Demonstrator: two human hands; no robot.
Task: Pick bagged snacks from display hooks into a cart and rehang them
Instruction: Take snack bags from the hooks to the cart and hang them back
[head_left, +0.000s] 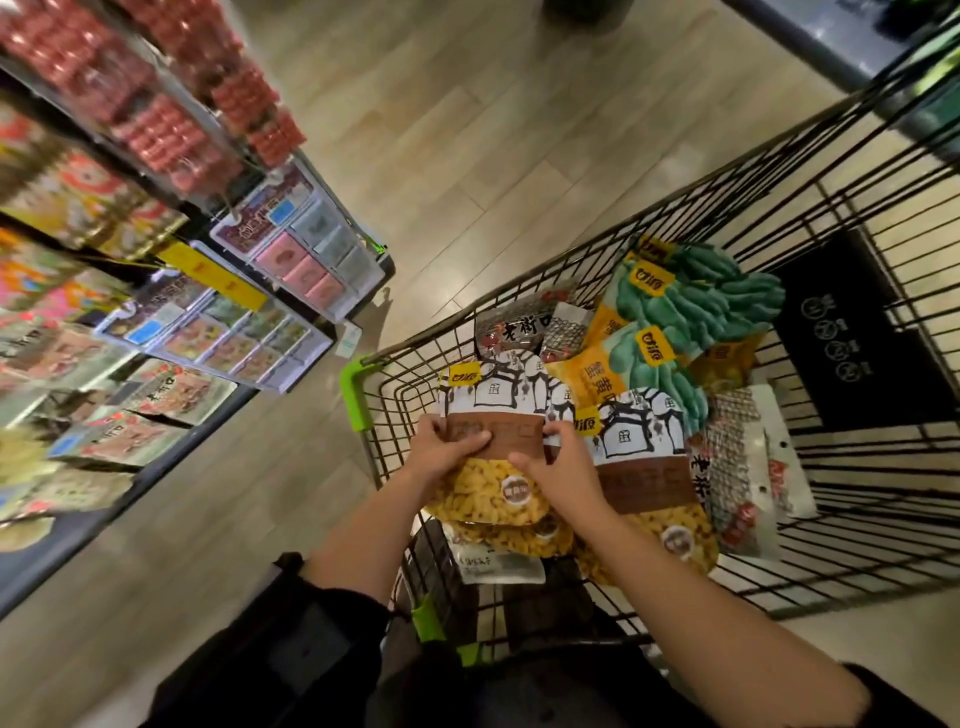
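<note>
Head view: both hands, left (444, 448) and right (558, 470), grip snack bag (493, 415); house-print top, yellow snacks below.

The single view comes from a camera worn on the person's head, looking forward and steeply down with a wide angle that bends straight lines and tilts the whole scene. It sits close above the left hand (447, 447) and right hand (558, 467), which meet near the middle, with both forearms running up from the bottom edge. The wire cart (857, 545) fills the right half, the display shelves (156, 322) slant blurred along the left edge, and the wooden floor (467, 130) stretches to the top.
</note>
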